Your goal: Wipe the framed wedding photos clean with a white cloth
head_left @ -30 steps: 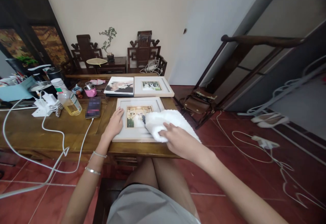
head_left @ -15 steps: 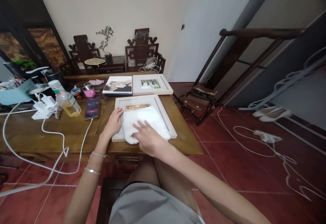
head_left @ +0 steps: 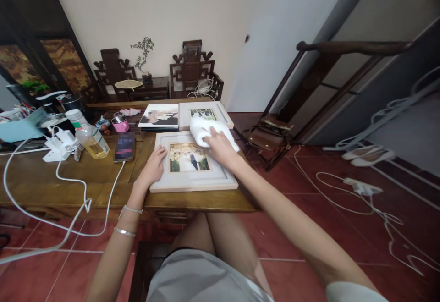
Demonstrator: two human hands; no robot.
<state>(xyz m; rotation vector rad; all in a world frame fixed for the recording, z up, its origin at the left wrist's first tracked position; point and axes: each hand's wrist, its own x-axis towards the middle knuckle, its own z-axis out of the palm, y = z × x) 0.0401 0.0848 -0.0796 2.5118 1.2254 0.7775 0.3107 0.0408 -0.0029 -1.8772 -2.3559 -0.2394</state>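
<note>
Nearest us, above our lap in a grey garment [head_left: 206,274], lies the front edge of a polished brown wooden table [head_left: 192,200], with a pale wooden picture frame [head_left: 190,159] flat close to it, its small printed photograph facing up. Our left hand [head_left: 153,164] rests on the frame's left border, fingers extended over it and slightly apart. Our right hand [head_left: 221,147] pinches a bunched, fluffy white cloth [head_left: 200,129] between thumb and fingers at the frame's far right corner; the cloth also hides part of a second pale wooden frame [head_left: 220,108] just behind. Left of the near frame lies a dark rectangular phone [head_left: 124,146] on a white cable. Farther back, beside the second frame, sits a white-covered square stack [head_left: 160,115], then a shiny pink cup [head_left: 120,122]. Beyond the table, a small potted tree [head_left: 144,57] stands between dark carved wooden chairs [head_left: 192,59].
</note>
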